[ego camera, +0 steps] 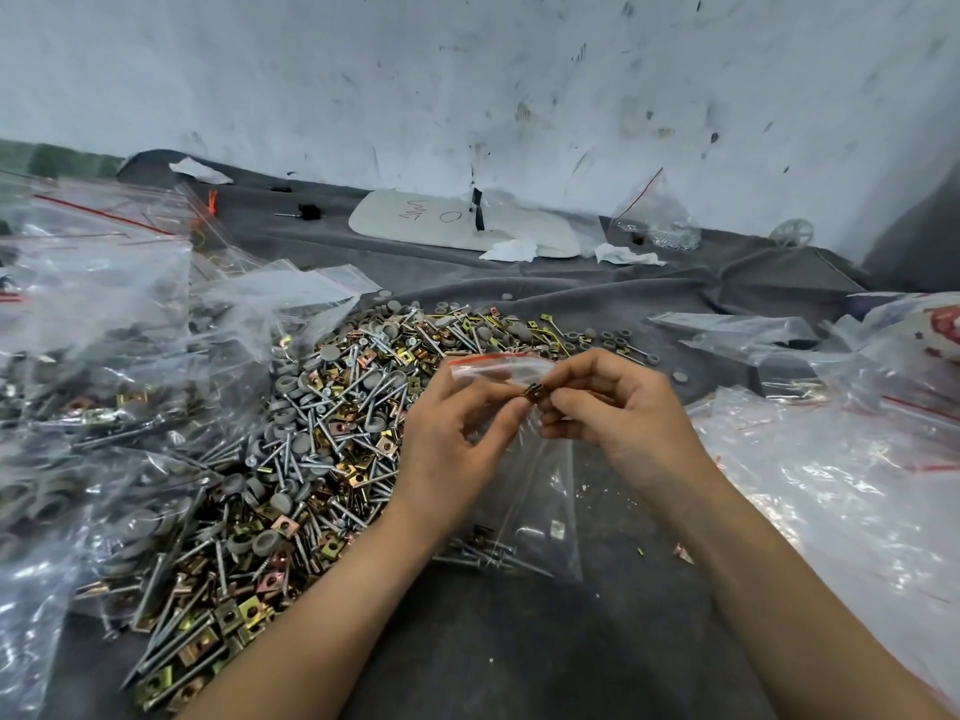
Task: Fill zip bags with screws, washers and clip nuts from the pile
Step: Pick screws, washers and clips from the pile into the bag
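One clip nut (532, 394) is pinched between the fingertips of your left hand (452, 433) and your right hand (618, 407). Both sets of fingers are curled in on it, right at the mouth of the zip bag (535, 491). I cannot tell whether the nut is already inside the plastic or just in front of it, nor which fingers also carry the bag. The bag hangs below your hands, with its red zip strip (483, 361) just above the nut. A few screws (483, 556) lie in its bottom, which rests on the grey cloth (519, 641).

To do this step well, I judge that one hand should take the bag's lip and spread it until the mouth gapes. Release the nut only once it is past the red strip. Its sprung edges will likely snag thin plastic, so drop it rather than push it, and let it slide down to the screws.

Your pile (322, 433) of screws, grey washers and brass-coloured clip nuts lies just left of the bag, within a short reach. Farther left of the bag are filled bags (78, 356), and to its right lie clear bags (831, 485). Behind the bag, near the wall, is a white board (431, 220).
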Action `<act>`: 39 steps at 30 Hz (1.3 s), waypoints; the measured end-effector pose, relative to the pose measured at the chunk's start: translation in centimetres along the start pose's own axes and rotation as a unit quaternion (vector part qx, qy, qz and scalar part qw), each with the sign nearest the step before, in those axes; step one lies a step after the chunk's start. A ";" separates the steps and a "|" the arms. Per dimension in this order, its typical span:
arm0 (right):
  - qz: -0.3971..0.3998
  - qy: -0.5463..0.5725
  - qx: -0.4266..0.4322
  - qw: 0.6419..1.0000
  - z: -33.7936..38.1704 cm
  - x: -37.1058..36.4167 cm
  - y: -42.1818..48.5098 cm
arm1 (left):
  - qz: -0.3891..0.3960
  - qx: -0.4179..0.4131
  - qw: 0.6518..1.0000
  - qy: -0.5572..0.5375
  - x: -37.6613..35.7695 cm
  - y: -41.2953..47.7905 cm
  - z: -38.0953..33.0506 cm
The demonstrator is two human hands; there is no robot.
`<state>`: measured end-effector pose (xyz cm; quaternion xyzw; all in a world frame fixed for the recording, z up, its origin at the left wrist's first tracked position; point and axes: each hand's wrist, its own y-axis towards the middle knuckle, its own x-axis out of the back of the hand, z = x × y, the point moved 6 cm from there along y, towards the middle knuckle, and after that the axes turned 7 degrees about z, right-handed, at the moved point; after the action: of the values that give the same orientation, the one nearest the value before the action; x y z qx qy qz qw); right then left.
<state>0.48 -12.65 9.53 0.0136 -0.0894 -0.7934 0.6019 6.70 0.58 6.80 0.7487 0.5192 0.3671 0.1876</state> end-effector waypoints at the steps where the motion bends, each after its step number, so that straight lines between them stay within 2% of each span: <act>1: -0.001 -0.005 0.006 1.000 0.1 0.0 0.0 | 0.007 0.009 1.000 -0.003 -0.1 0.0 0.1; 8: 0.002 0.025 -0.012 1.000 -0.4 -0.1 -0.1 | 0.001 -0.018 1.000 0.025 -0.1 0.0 -0.4; 14: 0.000 0.037 -0.019 0.999 -0.6 0.2 0.0 | 0.023 0.002 0.999 -0.025 -0.3 0.0 -0.5; 17: -0.001 -0.004 -0.002 1.000 -0.3 0.3 -0.1 | 0.049 0.040 0.996 -0.062 -0.5 0.1 -0.2; 23: -0.014 -0.182 0.063 0.981 1.2 0.1 -0.1 | 0.078 0.117 0.978 -0.151 -0.9 0.1 0.8; 26: -0.016 -0.216 0.083 0.973 1.6 -0.2 0.0 | 0.087 0.145 0.964 -0.204 -1.1 0.0 1.2; 28: -0.010 -0.172 0.064 0.983 1.3 0.0 0.0 | 0.102 0.155 0.953 -0.240 -1.3 0.0 1.2; 30: 0.001 -0.080 0.013 0.997 0.5 0.4 0.1 | 0.118 0.164 0.939 -0.276 -1.5 0.0 1.1; 32: 0.010 -0.038 -0.038 0.999 -0.4 0.5 0.0 | 0.131 0.175 0.929 -0.298 -1.9 -0.2 1.2; 34: 0.023 -0.039 -0.058 0.997 -0.9 0.4 0.0 | 0.143 0.185 0.922 -0.307 -2.2 -0.4 1.1; 39: 0.028 -0.058 -0.048 0.997 -0.7 0.7 0.3 | 0.152 0.197 0.906 -0.341 -2.5 -0.5 0.8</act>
<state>0.70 -13.48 8.94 -0.0641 -0.0861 -0.7792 0.6175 6.56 -1.44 5.06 0.9196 0.3656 0.0033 0.1437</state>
